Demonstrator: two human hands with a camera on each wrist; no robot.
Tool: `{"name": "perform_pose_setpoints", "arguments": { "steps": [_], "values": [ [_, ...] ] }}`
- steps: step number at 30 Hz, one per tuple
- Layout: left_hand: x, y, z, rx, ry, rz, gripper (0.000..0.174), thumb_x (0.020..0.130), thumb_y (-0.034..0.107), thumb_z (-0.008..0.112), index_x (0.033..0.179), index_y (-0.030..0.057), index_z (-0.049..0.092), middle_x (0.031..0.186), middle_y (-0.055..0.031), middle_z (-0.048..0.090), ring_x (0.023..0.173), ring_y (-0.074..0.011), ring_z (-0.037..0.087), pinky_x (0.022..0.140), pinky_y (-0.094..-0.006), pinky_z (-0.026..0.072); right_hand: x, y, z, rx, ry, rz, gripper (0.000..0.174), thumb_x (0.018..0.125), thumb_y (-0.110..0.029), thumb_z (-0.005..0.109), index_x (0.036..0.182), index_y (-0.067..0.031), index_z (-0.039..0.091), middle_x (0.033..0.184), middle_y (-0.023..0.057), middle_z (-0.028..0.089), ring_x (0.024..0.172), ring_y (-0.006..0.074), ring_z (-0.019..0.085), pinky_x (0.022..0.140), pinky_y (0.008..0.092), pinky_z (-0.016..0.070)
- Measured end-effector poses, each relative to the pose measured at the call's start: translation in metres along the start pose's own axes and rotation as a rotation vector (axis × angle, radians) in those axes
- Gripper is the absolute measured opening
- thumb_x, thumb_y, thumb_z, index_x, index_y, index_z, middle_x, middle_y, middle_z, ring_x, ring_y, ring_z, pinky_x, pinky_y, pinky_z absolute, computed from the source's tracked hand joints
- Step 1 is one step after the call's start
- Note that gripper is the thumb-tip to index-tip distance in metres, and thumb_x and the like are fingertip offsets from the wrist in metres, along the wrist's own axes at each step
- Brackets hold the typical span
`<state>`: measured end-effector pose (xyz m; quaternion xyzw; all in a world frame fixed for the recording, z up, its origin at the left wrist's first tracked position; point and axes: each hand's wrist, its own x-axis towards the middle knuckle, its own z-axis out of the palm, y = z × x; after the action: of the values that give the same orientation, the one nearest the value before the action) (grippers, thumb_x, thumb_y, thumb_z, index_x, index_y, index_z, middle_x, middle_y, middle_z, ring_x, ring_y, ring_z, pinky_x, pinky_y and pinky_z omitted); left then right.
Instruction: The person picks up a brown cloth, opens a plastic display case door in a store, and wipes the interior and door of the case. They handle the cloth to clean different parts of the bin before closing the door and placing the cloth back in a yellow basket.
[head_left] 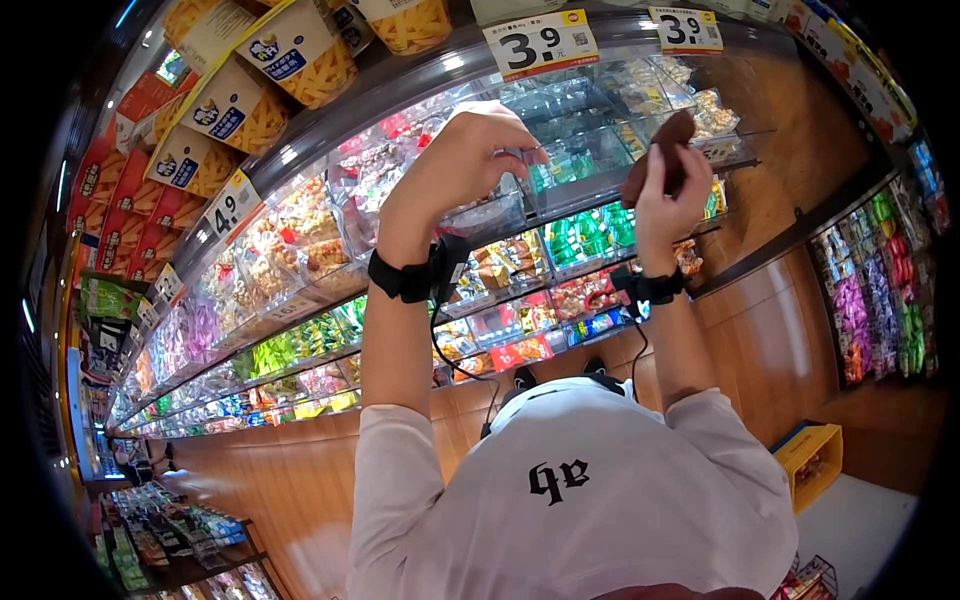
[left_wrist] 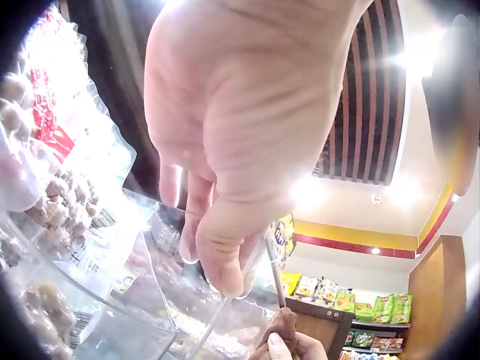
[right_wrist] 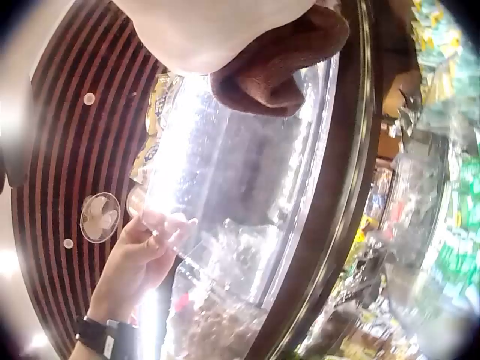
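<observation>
My left hand [head_left: 465, 155] reaches over the clear display bins, its fingers bent down. Between thumb and fingertips it pinches the edge of a clear plastic panel [right_wrist: 193, 262], best seen in the right wrist view. A brown cloth [head_left: 650, 170] is bunched in my right hand [head_left: 682, 200], which grips it above the bins to the right. In the right wrist view the cloth [right_wrist: 274, 64] hangs in soft folds below the hand. The panel's far end is lost in glare.
Bins of wrapped sweets [head_left: 300, 225] run along the shelf to the left. Tubs of fry snacks [head_left: 290, 55] and price tags [head_left: 540, 42] line the upper ledge. Lower rows hold green packets [head_left: 590, 235]. A yellow crate [head_left: 812, 462] stands on the floor behind at right.
</observation>
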<state>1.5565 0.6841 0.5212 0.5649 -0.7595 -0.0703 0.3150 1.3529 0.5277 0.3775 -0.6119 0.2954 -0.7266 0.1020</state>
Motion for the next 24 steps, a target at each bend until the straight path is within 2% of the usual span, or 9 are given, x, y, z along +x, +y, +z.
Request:
{"name": "perform_pose_setpoints", "arguments": {
  "steps": [1, 4, 7, 9, 12, 14, 17, 20, 24],
  "values": [
    [0.0, 0.0, 0.0, -0.028, -0.013, -0.031, 0.023, 0.074, -0.001, 0.08, 0.097, 0.0015, 0.078, 0.092, -0.0136, 0.073, 0.089, -0.0328, 0.066, 0.08, -0.0402, 0.0533, -0.011, -0.008, 0.001, 0.018, -0.037, -0.023, 0.03, 0.085, -0.006, 0.084, 0.112, -0.0036, 0.071, 0.119, 0.0155, 0.067, 0.109, 0.0339, 0.065, 0.092, 0.0419, 0.0554],
    [0.001, 0.001, 0.0, 0.022, -0.011, -0.004, 0.021, 0.074, -0.002, 0.08, 0.095, 0.0019, 0.078, 0.09, -0.0131, 0.072, 0.088, -0.0322, 0.065, 0.081, -0.0412, 0.0524, -0.053, -0.03, 0.01, 0.239, -0.211, -0.267, 0.034, 0.079, -0.004, 0.084, 0.111, -0.0078, 0.073, 0.12, 0.0118, 0.066, 0.11, 0.0341, 0.065, 0.092, 0.0437, 0.0558],
    [0.001, -0.001, 0.001, 0.111, -0.009, 0.042, 0.022, 0.077, -0.004, 0.076, 0.098, 0.0026, 0.078, 0.089, -0.0086, 0.071, 0.091, -0.0266, 0.065, 0.082, -0.0392, 0.0525, -0.069, -0.058, 0.014, 0.403, -0.405, -0.402, 0.036, 0.076, -0.002, 0.083, 0.11, -0.0071, 0.072, 0.112, 0.0115, 0.066, 0.105, 0.0333, 0.064, 0.094, 0.0445, 0.0537],
    [-0.002, 0.002, 0.0, 0.126, -0.008, 0.031, 0.015, 0.083, 0.002, 0.076, 0.098, 0.0019, 0.077, 0.089, -0.0087, 0.07, 0.091, -0.0272, 0.064, 0.084, -0.0393, 0.0519, -0.07, -0.054, 0.011, 0.401, -0.48, -0.326, 0.036, 0.075, -0.002, 0.083, 0.109, -0.0066, 0.072, 0.112, 0.0115, 0.066, 0.107, 0.033, 0.064, 0.095, 0.0455, 0.0524],
    [-0.005, 0.001, 0.003, 0.105, -0.008, 0.014, 0.011, 0.09, 0.01, 0.074, 0.098, 0.0022, 0.075, 0.09, -0.0095, 0.069, 0.092, -0.0275, 0.064, 0.085, -0.0382, 0.0507, -0.054, -0.029, 0.004, 0.177, -0.283, -0.342, 0.035, 0.078, -0.006, 0.083, 0.11, -0.0079, 0.071, 0.115, 0.0113, 0.067, 0.108, 0.0335, 0.063, 0.094, 0.0468, 0.051],
    [-0.004, 0.003, 0.005, 0.069, 0.036, 0.013, 0.011, 0.088, 0.011, 0.075, 0.095, 0.0023, 0.076, 0.087, -0.0116, 0.069, 0.089, -0.0302, 0.063, 0.085, -0.0397, 0.0501, -0.037, -0.001, 0.0, 0.033, -0.138, -0.306, 0.032, 0.081, -0.008, 0.082, 0.111, -0.0079, 0.07, 0.119, 0.0126, 0.067, 0.111, 0.0348, 0.061, 0.097, 0.0486, 0.0483],
    [-0.005, 0.001, 0.008, 0.075, 0.059, 0.021, 0.011, 0.089, 0.012, 0.075, 0.094, 0.0017, 0.075, 0.088, -0.0113, 0.069, 0.089, -0.0287, 0.064, 0.083, -0.0385, 0.0502, -0.012, 0.025, -0.009, -0.161, 0.02, 0.01, 0.028, 0.087, -0.008, 0.081, 0.112, -0.004, 0.069, 0.119, 0.0132, 0.069, 0.11, 0.0358, 0.063, 0.095, 0.0467, 0.0488],
    [-0.005, 0.006, 0.004, 0.09, 0.045, -0.008, 0.011, 0.089, 0.011, 0.076, 0.093, 0.0013, 0.074, 0.088, -0.011, 0.068, 0.089, -0.0276, 0.065, 0.08, -0.0378, 0.0507, -0.014, 0.033, -0.009, -0.038, -0.006, 0.019, 0.028, 0.088, -0.006, 0.081, 0.112, -0.0024, 0.068, 0.119, 0.0144, 0.069, 0.11, 0.0356, 0.064, 0.096, 0.0454, 0.0515],
    [-0.003, 0.007, 0.007, 0.076, 0.061, -0.042, 0.009, 0.084, 0.009, 0.076, 0.089, 0.002, 0.076, 0.085, -0.0132, 0.071, 0.087, -0.0304, 0.064, 0.083, -0.0409, 0.0509, -0.054, -0.017, -0.001, 0.131, -0.126, -0.101, 0.029, 0.084, 0.001, 0.078, 0.111, -0.0037, 0.068, 0.12, 0.0149, 0.067, 0.112, 0.0346, 0.064, 0.098, 0.0448, 0.0519]
  ]
}}
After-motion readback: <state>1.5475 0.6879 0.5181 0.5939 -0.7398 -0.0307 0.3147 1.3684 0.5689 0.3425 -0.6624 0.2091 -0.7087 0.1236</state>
